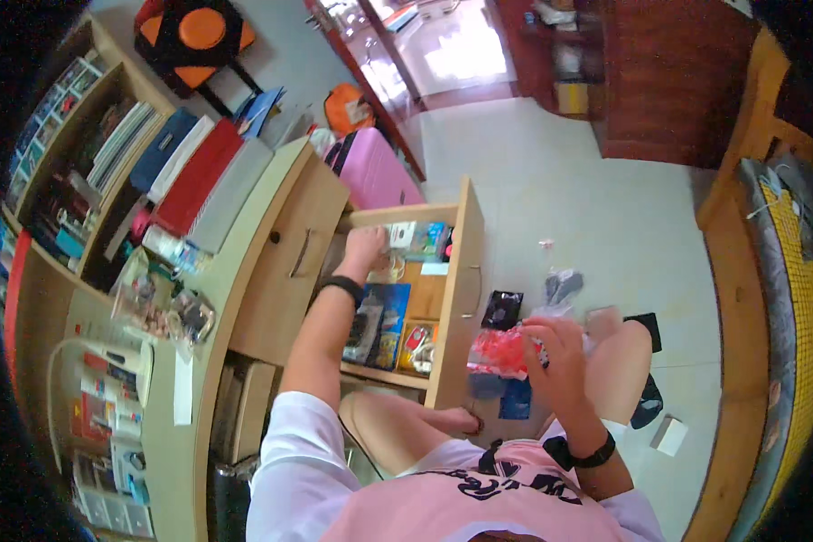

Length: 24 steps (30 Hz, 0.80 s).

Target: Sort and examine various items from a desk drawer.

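Observation:
My left hand (366, 249) reaches into the far part of an open wooden drawer (471, 271), its fingers partly hidden beside small packets and a white looped cord. Whether it grips anything cannot be told. My right hand (557, 356) is above my lap, outside the drawer, with its fingers on a crinkled red and clear plastic bag (498, 352). Inside the drawer lie a blue packaged item (391, 318), a blue-green box (428, 240), a white card (435, 269) and a small tray (417, 345) with a red and white item.
A desk (244, 223) with folders and a lamp stands at the left. Behind the drawer is a pink suitcase (376, 169). On the floor lie a black pouch (503, 309), a blue packet (515, 400) and a small white box (669, 435). A wooden bed frame (738, 298) runs along the right.

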{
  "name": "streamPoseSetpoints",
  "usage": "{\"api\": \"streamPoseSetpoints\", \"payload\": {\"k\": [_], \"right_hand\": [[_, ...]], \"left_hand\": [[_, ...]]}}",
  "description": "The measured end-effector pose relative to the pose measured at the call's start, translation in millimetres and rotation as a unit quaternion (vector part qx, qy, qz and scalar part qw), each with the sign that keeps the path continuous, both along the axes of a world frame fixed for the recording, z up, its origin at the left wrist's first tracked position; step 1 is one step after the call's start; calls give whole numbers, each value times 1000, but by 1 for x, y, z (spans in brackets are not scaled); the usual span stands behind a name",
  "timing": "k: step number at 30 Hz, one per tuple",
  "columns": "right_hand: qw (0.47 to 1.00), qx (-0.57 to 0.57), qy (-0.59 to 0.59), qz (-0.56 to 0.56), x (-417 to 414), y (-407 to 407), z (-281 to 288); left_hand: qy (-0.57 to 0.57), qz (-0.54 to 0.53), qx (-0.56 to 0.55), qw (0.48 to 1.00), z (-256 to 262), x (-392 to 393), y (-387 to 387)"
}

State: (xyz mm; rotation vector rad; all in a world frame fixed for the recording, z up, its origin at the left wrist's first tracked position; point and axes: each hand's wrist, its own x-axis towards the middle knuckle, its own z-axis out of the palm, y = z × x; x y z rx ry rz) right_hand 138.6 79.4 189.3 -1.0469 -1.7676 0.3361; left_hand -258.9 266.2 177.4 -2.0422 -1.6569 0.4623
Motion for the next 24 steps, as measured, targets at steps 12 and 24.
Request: {"api": "streamPoseSetpoints", "payload": {"k": [12, 24], "right_hand": [[999, -7, 21, 36, -6, -3, 9], [992, -8, 54, 111, -26, 11, 12]], "left_hand": [[-165, -22, 152, 974, 49, -5, -13], [-674, -25, 202, 711, 158, 92, -92]]}}
